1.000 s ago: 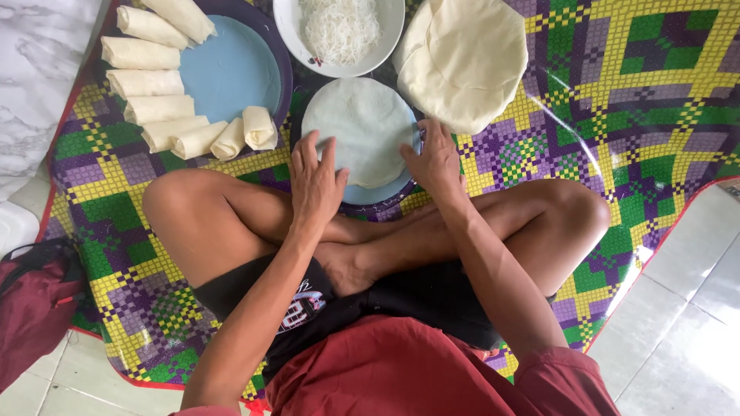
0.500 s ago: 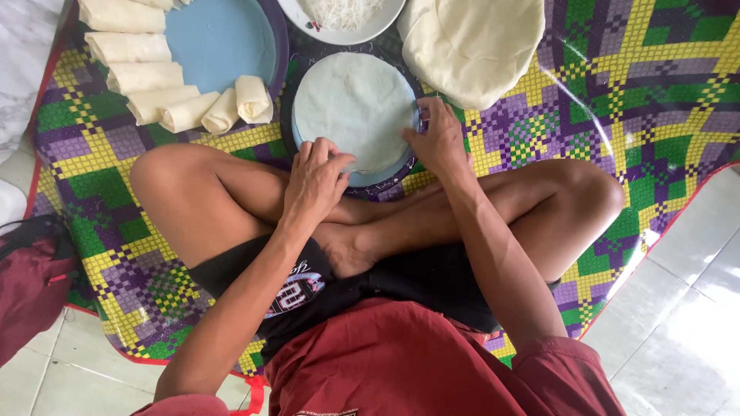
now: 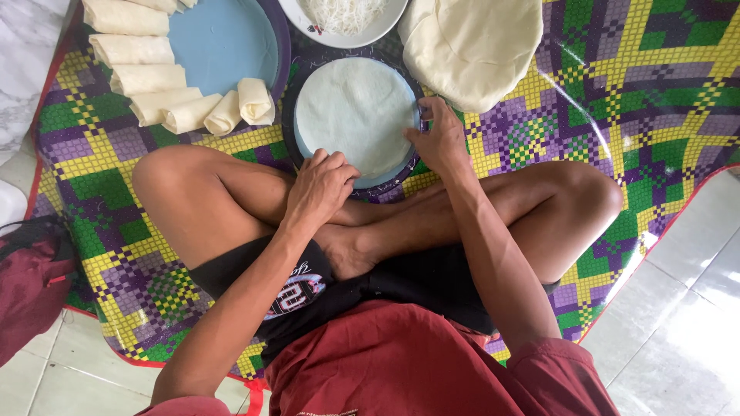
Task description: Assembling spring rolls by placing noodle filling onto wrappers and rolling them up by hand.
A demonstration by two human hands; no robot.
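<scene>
While the round white wrapper [image 3: 356, 114] lies flat on the dark plate [image 3: 401, 179] in front of my crossed legs, I see both hands have closed in on it since a second ago. My left hand [image 3: 322, 185] now sits at the sheet's 7 o'clock edge, fingers curled together and pinching at it. My right hand [image 3: 441, 139] presses at 3 o'clock, fingers spread flat, holding nothing. That suggests the near edge is being lifted. At 10 o'clock a blue tray [image 3: 223, 42] carries finished rolls [image 3: 196, 112]; a noodle bowl [image 3: 347, 23] sits at 12, a wrapper stack [image 3: 474, 46] at 1. My knees crowd the checked mat [image 3: 617, 100].
</scene>
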